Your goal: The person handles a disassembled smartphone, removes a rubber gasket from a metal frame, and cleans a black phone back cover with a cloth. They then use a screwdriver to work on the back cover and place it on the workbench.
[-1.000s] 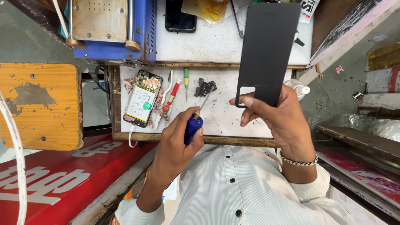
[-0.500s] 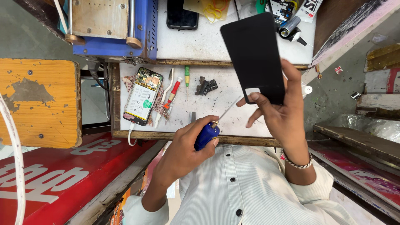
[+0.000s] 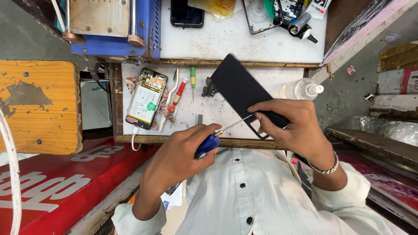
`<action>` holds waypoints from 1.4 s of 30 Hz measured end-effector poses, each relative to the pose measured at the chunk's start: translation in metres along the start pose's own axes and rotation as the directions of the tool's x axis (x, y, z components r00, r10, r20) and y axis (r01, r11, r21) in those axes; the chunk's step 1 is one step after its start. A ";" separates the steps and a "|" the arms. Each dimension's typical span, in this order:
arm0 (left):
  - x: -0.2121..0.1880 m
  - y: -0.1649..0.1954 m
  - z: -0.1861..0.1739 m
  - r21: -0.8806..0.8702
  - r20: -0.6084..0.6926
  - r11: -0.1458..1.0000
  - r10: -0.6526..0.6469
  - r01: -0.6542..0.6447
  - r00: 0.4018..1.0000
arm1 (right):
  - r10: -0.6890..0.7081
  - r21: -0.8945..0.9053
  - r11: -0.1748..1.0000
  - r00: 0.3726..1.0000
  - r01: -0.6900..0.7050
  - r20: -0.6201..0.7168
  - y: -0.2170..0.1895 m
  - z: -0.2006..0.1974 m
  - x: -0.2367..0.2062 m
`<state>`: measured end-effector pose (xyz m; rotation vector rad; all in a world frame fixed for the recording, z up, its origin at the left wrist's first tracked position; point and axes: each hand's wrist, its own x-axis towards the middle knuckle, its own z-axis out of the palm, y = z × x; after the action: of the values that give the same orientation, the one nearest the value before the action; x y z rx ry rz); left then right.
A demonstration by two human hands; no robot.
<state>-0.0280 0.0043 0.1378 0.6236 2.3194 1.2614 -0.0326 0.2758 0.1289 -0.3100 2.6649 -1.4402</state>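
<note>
Blue-handled screwdriver (image 3: 212,141) gripped by left hand (image 3: 176,159), frame centre; tip set vs black back cover (image 3: 244,93), pinched by right hand (image 3: 296,128) fingers.

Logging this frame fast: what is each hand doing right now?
Left hand: closed on the blue-handled screwdriver.
Right hand: holding the black back cover.
</note>
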 end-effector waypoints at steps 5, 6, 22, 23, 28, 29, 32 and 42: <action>-0.001 -0.001 -0.003 0.024 0.033 0.999 -0.027 0.026 0.999 | -0.116 -0.091 0.987 0.980 0.132 0.161 -0.002 -0.008 0.006; -0.002 -0.001 -0.003 0.048 0.029 0.999 -0.019 0.018 0.999 | -0.100 -0.098 0.988 0.977 0.120 0.188 -0.002 -0.008 0.007; -0.006 0.004 -0.013 0.186 0.066 0.982 0.024 -0.036 0.998 | -0.095 -0.173 0.975 0.961 0.143 0.259 -0.002 -0.016 0.006; -0.006 0.005 -0.014 0.195 0.068 0.981 0.011 -0.024 0.998 | -0.109 -0.163 0.975 0.964 0.151 0.243 -0.003 -0.015 0.004; -0.009 0.006 -0.014 0.278 -0.005 0.955 0.109 -0.103 0.994 | -0.175 -0.176 0.965 0.976 0.196 0.130 -0.007 -0.009 -0.001; -0.010 0.006 -0.013 0.296 -0.031 0.946 0.147 -0.131 0.989 | -0.170 -0.185 0.965 0.980 0.188 0.107 -0.009 -0.007 -0.002; -0.011 0.007 -0.012 0.393 -0.064 0.905 0.204 -0.163 0.977 | -0.177 -0.193 0.965 0.984 0.177 0.019 -0.015 -0.001 -0.003; -0.016 0.011 -0.013 0.519 -0.094 0.843 0.216 -0.138 0.972 | -0.094 -0.202 0.978 0.973 0.050 -0.211 -0.024 0.019 -0.012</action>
<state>-0.0205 -0.0082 0.1563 0.9639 2.8026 0.7677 -0.0147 0.2502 0.1384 -0.2803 3.0124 -1.3019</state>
